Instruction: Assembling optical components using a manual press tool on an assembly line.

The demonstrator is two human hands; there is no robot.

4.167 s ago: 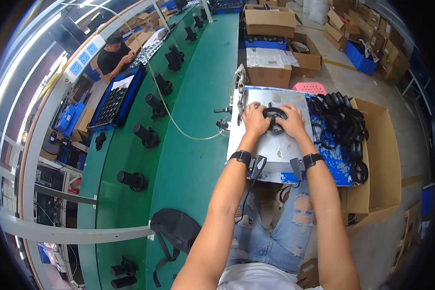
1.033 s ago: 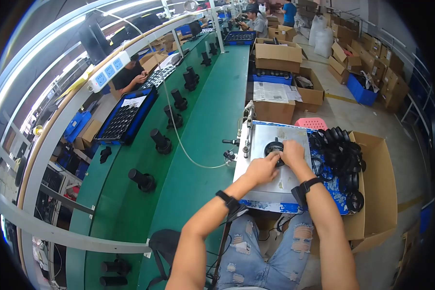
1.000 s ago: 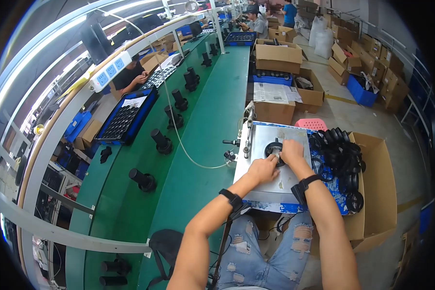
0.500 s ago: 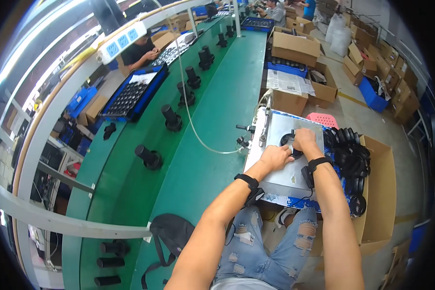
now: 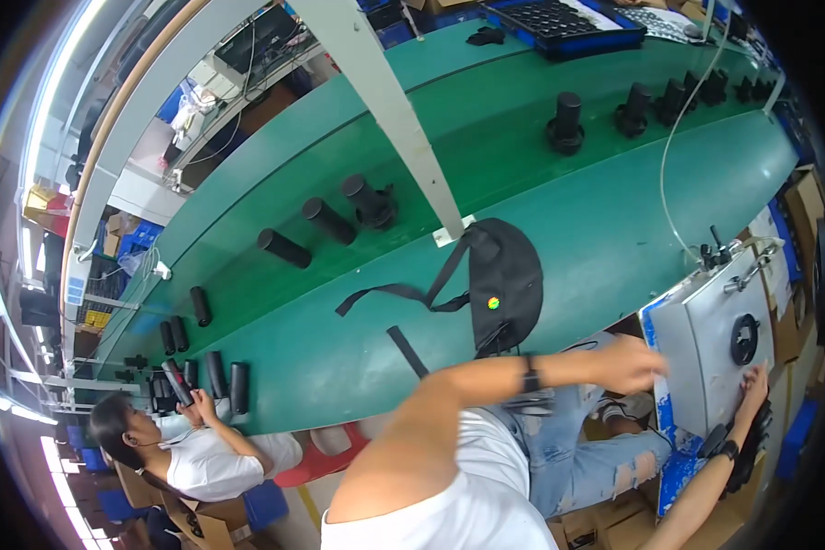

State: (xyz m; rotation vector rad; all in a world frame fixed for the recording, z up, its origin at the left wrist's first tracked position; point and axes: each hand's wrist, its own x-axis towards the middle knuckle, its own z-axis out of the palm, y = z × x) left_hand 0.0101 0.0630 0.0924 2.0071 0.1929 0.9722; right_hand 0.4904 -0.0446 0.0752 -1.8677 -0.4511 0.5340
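A black ring-shaped part (image 5: pixel 744 339) sits on the face of a grey metal box (image 5: pixel 703 344) at the right. Beside its lower edge is my right hand (image 5: pixel 752 390), fingers stretched toward the ring and nothing visible in the grasp. My left hand (image 5: pixel 631 365) is off the box, in the air to its left. Its fingers are loosely bent, slightly blurred, and no object shows in them. A black strap is round each wrist. On the green bench (image 5: pixel 605 247) in front of me lies a black bag (image 5: pixel 509 284) with a loose strap.
Black cylindrical parts with round bases, such as this one (image 5: pixel 566 124), stand along the green belt (image 5: pixel 486 142). A white post (image 5: pixel 385 101) meets the bench edge beside the bag. At the left, a co-worker (image 5: pixel 211 449) holds a black cylinder (image 5: pixel 178 383). A thin hose (image 5: pixel 667 174) hangs near the box.
My view has swung left, bringing the bag and the co-worker into sight. My left hand has come away from the black ring and moved left; my right hand stays beside the ring.
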